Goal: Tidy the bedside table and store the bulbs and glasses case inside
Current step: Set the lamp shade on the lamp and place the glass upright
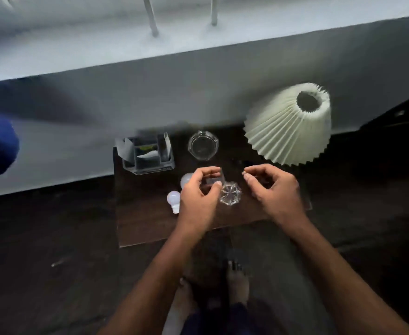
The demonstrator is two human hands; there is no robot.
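The left hand (198, 197) is being held curled over the bedside table (145, 218), thumb and forefinger apparently pinching a small clear block (211, 181); its outline is faint, so the grip is being judged, not plainly seen. The right hand (273, 187) is being held at 3 o'clock of it, fingers curled on nothing.

The two bulbs (173, 198) are lying loose at 9 o'clock of the left hand, close to the table's edge. The glasses case cannot be picked out, and no storage space is being shown.

The main risk is being posed by the left wrist: a sideways sweep could roll a bulb off the edge onto the floor. The faceted glass piece (230, 193), sitting between the hands, could likewise be knocked while either hand is being moved. The pleated lamp shade (292, 126) at 2 o'clock is crowding the right hand's reach.

At 11 o'clock a clear organiser (147, 153) is holding pale paper slips and a white item in separate compartments. At 12 o'clock, nothing can be made out inside the round glass dish (203, 145).
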